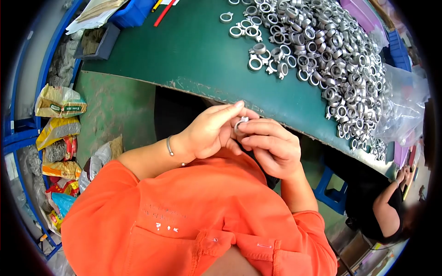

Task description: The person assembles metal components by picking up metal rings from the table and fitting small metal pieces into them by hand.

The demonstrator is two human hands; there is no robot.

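Ring of silver-grey metal with a small lug (239, 124): raised between the two hands, at the near edge of the flat green table (184, 50); the only piece seen in hand.
Right hand (272, 145): bare, fingers curled in, the ring pinched at the fingertips.
Left hand (207, 131): bare, half curled, thumb stretched out past the ring, fingers close about it; whether they grip or merely steady it, I cannot tell.
Heap of loose silver-grey metal rings (340, 64): piled several deep across the table's right side, with a thinner scatter at its left margin.
Clear crumpled plastic bag (405, 101): beside the heap's right flank; what it holds, if anything, is unclear.
Done: one ring is apart from the heap and under the fingers; no sorted row or stack of finished pieces can be made out.
Left: probably most of the handling, if the heap is unworked stock; nothing visible separates worked rings from unworked ones, so the count stays uncertain.
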